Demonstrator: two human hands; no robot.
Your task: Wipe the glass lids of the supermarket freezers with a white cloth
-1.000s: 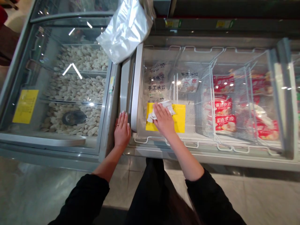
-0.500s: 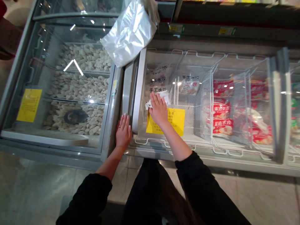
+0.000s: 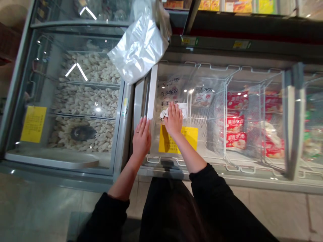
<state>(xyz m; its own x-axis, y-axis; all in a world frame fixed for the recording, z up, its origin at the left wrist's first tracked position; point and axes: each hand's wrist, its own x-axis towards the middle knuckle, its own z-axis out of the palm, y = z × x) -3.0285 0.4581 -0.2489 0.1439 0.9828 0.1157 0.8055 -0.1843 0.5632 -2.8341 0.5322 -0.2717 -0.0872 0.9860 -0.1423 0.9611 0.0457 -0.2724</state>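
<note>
My right hand [image 3: 173,120] lies flat, fingers together, pressing a crumpled white cloth [image 3: 180,109] against the sliding glass lid [image 3: 214,84] of the right freezer, just above a yellow sticker [image 3: 186,141]. My left hand [image 3: 141,138] rests open with fingers stretched out on the grey frame [image 3: 151,94] at the lid's left edge. Under the glass lie clear bags with printed characters and wire baskets of red packets [image 3: 236,121].
The left freezer [image 3: 75,97] holds loose white dumplings under curved glass, with a yellow label [image 3: 33,123]. A silvery plastic bag [image 3: 138,47] lies across the seam between both freezers. Shelves with goods run along the back. Pale tiled floor [image 3: 37,208] is below.
My right hand slid the cloth up the glass, from over the yellow sticker to above it. My left hand shifted right and up along the frame. The view tilted down slightly.
</note>
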